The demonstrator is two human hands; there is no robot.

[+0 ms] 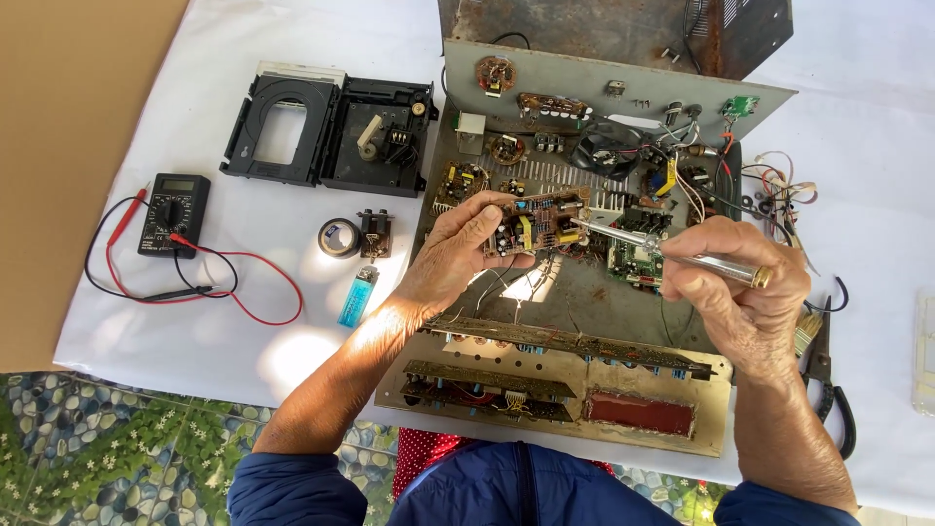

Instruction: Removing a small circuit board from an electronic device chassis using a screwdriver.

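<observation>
Brown circuit board [536, 222] pinched in your left hand [458, 255], right hand [740, 292] gripping the soldering iron [672, 255], tip touching the board's right edge.

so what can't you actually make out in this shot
Head view only:
- Underside of the small brown circuit board: faces away, and the left hand covers its near edge.
- Tip contact of the slim silver metal tool in the right hand: too small to tell if it touches the board.
- Grey multimeter display: too small to read.
- Clear plastic box: cut off by the right edge.
- Black-handled pliers: partly behind the right wrist.
</observation>
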